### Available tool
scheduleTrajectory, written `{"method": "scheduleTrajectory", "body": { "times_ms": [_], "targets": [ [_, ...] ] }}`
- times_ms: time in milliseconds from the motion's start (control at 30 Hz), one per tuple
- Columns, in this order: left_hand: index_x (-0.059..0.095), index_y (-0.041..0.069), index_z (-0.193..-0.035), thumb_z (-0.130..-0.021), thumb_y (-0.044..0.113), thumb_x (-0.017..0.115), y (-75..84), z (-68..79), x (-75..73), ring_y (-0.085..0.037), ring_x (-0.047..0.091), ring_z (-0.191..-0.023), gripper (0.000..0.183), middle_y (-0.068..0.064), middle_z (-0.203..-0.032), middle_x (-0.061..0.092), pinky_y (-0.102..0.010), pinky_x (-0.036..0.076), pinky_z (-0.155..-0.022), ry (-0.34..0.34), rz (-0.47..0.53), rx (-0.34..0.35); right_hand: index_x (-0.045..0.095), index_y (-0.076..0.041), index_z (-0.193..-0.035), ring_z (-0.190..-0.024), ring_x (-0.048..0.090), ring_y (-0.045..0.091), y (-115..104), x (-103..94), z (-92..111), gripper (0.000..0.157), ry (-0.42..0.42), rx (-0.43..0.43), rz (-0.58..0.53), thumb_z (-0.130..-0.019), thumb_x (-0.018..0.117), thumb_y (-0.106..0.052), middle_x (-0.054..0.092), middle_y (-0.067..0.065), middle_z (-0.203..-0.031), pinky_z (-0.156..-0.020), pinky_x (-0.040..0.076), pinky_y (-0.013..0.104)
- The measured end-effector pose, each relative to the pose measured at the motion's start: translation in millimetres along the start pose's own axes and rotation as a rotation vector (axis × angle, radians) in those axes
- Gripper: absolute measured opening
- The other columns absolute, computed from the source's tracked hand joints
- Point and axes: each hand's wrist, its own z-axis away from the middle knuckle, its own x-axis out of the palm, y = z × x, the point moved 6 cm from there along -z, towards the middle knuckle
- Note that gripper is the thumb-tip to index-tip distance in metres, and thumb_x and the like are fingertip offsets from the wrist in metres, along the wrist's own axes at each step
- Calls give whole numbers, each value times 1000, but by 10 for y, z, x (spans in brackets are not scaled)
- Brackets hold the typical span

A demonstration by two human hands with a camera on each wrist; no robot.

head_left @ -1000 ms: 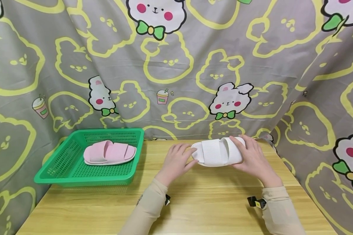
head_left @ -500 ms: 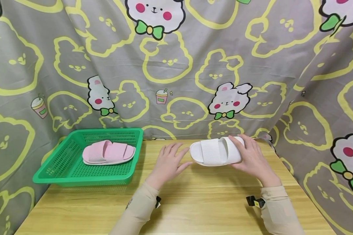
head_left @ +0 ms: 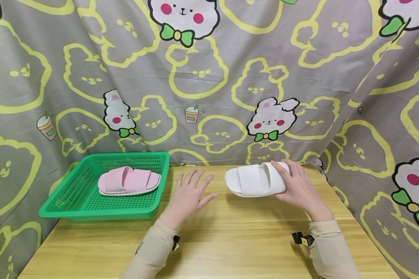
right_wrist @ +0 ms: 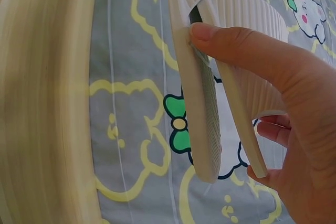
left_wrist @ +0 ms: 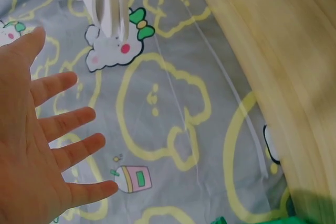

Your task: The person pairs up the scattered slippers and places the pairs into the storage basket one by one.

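A nested pair of white slippers (head_left: 250,180) with ribbed straps is held above the table by my right hand (head_left: 302,190), which grips its right end. In the right wrist view, the thumb of the right hand (right_wrist: 294,77) lies across the edges of the two slippers (right_wrist: 197,103), and other fingers curl round the far side. My left hand (head_left: 188,195) is apart from the slippers, to their left, with fingers spread and nothing in it. The left wrist view shows that hand (left_wrist: 47,145) with its palm bare, and the slippers (left_wrist: 107,3) at the top.
To the left, a green plastic basket (head_left: 108,214) holds a pink pair of slippers (head_left: 129,181). Both stand on a wooden table (head_left: 230,248). A grey curtain (head_left: 209,85) with cartoon rabbits hangs behind the table and along its sides.
My left hand has let go of the left end of the white slippers and moved left, towards the basket, its fingers spreading. The right hand and the slippers have stayed nearly still.
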Motion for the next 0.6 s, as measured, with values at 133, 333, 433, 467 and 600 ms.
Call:
{"method": "scheduleTrajectory", "body": {
  "times_ms": [133, 333, 433, 467, 600],
  "targets": [
    [50, 28, -140, -93, 59, 51, -63, 60, -56, -32, 46, -133, 57, -7, -145, 50, -64, 37, -106, 12, -16, 0, 42, -21, -144, -125, 37, 42, 3, 2, -7, 110, -5, 2, 0, -49, 95, -33, 38, 24, -139, -102, 32, 64],
    [50, 27, -141, -93, 58, 52, -169, 143, -128, -33, 46, -132, 57, -8, -144, 51, -65, 35, -108, 16, -37, -12, 42, -21, -144, -125, 37, 42, -2, 5, -11, 109, -9, 3, -3, -49, 95, -34, 39, 23, -139, -103, 32, 63],
    [50, 26, -140, -92, 57, 52, -229, 181, -170, -32, 47, -132, 57, -9, -143, 51, -64, 34, -108, 22, -47, -20, 43, -20, -144, -125, 37, 42, -8, 6, -12, 109, -7, -1, -3, -49, 95, -34, 39, 23, -138, -103, 32, 63],
    [51, 25, -140, -93, 57, 52, -250, 195, -183, -33, 47, -131, 57, -9, -142, 52, -65, 34, -108, 27, -49, -21, 43, -20, -144, -125, 37, 42, -9, 6, -12, 109, -6, -2, -2, -49, 95, -34, 39, 23, -138, -103, 32, 63],
    [51, 25, -140, -96, 61, 43, -328, 255, -229, -33, 49, -130, 58, -9, -141, 53, -66, 36, -106, 56, -51, -21, 42, -21, -144, -125, 37, 41, -9, 7, -10, 110, -7, 3, -1, -49, 95, -35, 40, 22, -138, -103, 32, 64]
  ]
}}
